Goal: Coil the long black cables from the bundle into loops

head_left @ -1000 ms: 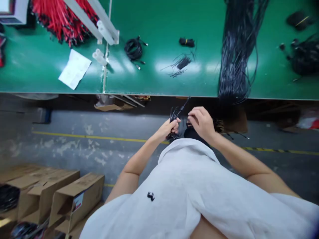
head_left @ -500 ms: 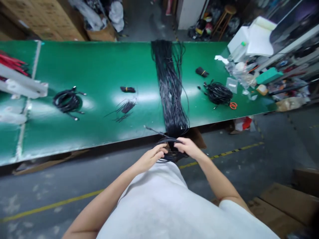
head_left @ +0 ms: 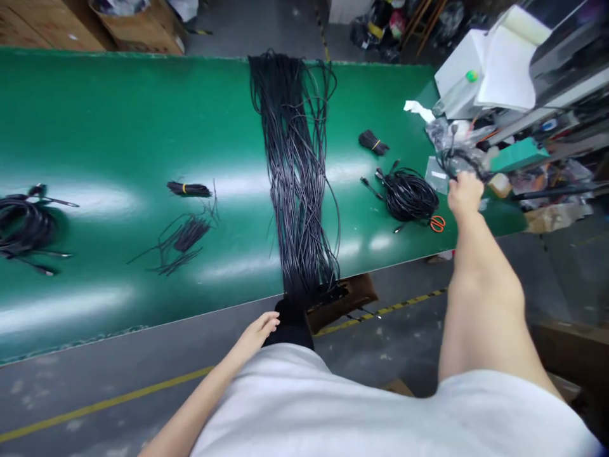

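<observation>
My right hand (head_left: pixel 465 192) is stretched out to the right side of the bench, its fingers closed on a coiled black cable (head_left: pixel 447 166). Just left of it lies a pile of coiled black cables (head_left: pixel 410 195), with orange-handled scissors (head_left: pixel 436 223) at its edge. My left hand (head_left: pixel 263 327) hangs near my waist below the bench edge, fingers loosely bent and nothing visible in them. A long bundle of loose black cables (head_left: pixel 297 171) runs across the bench in front of me, its near end at the front edge.
On the green bench (head_left: pixel 118 114) lie two banded bundles of black ties (head_left: pixel 373 142) (head_left: pixel 189 189), loose black ties (head_left: pixel 190 233) and another cable coil (head_left: pixel 26 222). Clear bags, a bottle (head_left: pixel 454 92) and a teal box (head_left: pixel 518 154) crowd the right end. An open carton (head_left: pixel 352 295) sits under the edge.
My right hand has moved from in front of my waist far out to the right, carrying the coiled cable. My left hand has let go of the cable. The view has shifted right.
</observation>
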A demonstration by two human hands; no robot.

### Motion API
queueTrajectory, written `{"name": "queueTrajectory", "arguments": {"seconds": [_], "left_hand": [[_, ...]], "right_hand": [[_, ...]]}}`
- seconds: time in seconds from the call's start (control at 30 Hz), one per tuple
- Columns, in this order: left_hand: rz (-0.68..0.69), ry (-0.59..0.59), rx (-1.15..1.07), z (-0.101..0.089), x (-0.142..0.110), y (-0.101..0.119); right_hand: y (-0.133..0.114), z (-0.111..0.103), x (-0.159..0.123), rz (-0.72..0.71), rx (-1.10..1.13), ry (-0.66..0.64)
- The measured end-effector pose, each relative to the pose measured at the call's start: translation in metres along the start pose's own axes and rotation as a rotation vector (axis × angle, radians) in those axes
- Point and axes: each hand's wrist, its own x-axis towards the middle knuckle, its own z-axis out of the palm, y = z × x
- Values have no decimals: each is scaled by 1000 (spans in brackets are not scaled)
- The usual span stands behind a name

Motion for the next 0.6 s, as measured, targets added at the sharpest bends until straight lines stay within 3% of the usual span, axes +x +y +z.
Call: {"name": "queueTrajectory", "arguments": {"seconds": [0.13,0.23,0.3,0.37,0.47,0.53,0.57,0.6], "left_hand": [[-116,88,22,17,18,-21],[-130,124,-93,26,29,-20],[-122,122,-157,30,39,-15],[-109,106,-191,34,51,-7],[-66,48,-236,44,67,5],[-48,23,-251,49,76,10],[-52,26,-249,51,79,10],[-60,29,-243,52,82,9]], "right_hand": [[-12,70,1,21,29,-186],[-13,94,-5,-7,22,-238],[-9,98,-3,7,21,-219],[-10,94,-3,18,61,-122],[-37,73,-35,-64,253,80],[-74,57,-91,-165,427,-32],[-95,51,-128,-240,521,-235],[-117,47,-169,-345,592,-558]]}}
